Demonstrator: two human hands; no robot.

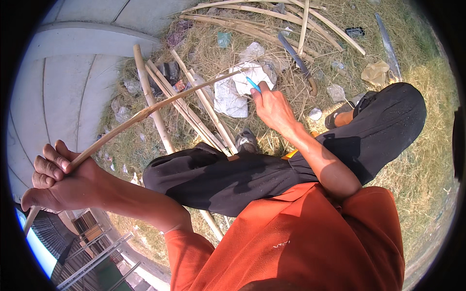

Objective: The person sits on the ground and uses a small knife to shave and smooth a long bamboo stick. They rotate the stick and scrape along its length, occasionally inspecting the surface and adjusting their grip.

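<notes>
My left hand (68,182), raised at the far left, is closed around a long, thin wooden strip (145,112) that looks like split bamboo. The strip slants up to the right, and its thin far end lies over a white stone slab (255,77). My right hand (273,109) grips a slim blue pen-like tool (253,84), pointing up and left beside the strip's far end. I cannot make out the tool's exact kind. A second white block (230,101) sits against the slab.
Poles (151,97) and split strips (208,109) lean by my legs. Behind the slab lie more strips (247,30) and a curved machete (296,57) with a wooden handle. A long blade (387,46) lies at the far right. A pale wall (68,92) stands left.
</notes>
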